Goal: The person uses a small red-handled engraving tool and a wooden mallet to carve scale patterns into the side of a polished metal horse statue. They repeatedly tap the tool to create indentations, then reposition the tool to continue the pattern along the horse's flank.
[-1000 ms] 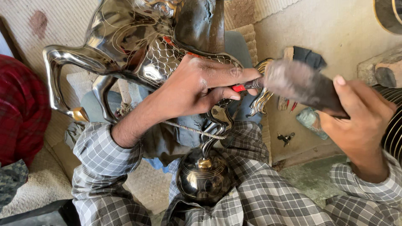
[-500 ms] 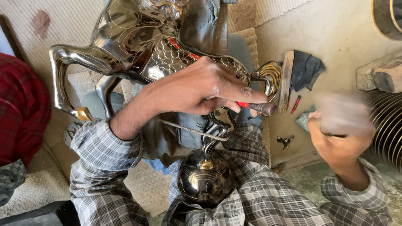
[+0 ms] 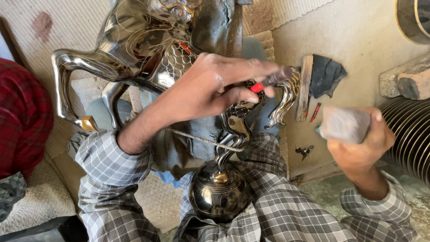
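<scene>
Metal horse figure (image 3: 148, 49), polished and engraved with fine lines, lies across the person's lap, its round dark base (image 3: 218, 197) low between the knees and its hind legs curling out to the side away from the tail. The left hand (image 3: 210, 87) is closed around a slim red-handled engraving tool (image 3: 268, 81), whose dark tip sits at the horse's curled, gilded tail (image 3: 286, 98). The right hand (image 3: 363, 143) is wrapped around a blunt grey block (image 3: 342, 123), held up in the air well apart from the horse and blurred, so it looks to be mid-swing.

The step in hand appears to be chasing the pattern: tool set on the metal, block serving as the striker. The next blow calls for the block to land squarely on the tool's end, with the left fingers kept out of the line and the tip held steady on the curved tail, where it could easily skid.

Room is tight. A cord (image 3: 201, 140) crosses below the left wrist, near the horse's front legs. Beyond the tail, against the wall, lie a wooden stick (image 3: 305, 85), a dark cloth (image 3: 327, 74) and a small red tool (image 3: 314, 112); a ribbed metal vessel (image 3: 410, 134) stands just past the right hand, close to its backswing. A red plaid cloth (image 3: 22, 116) lies beyond the horse's hind legs.
</scene>
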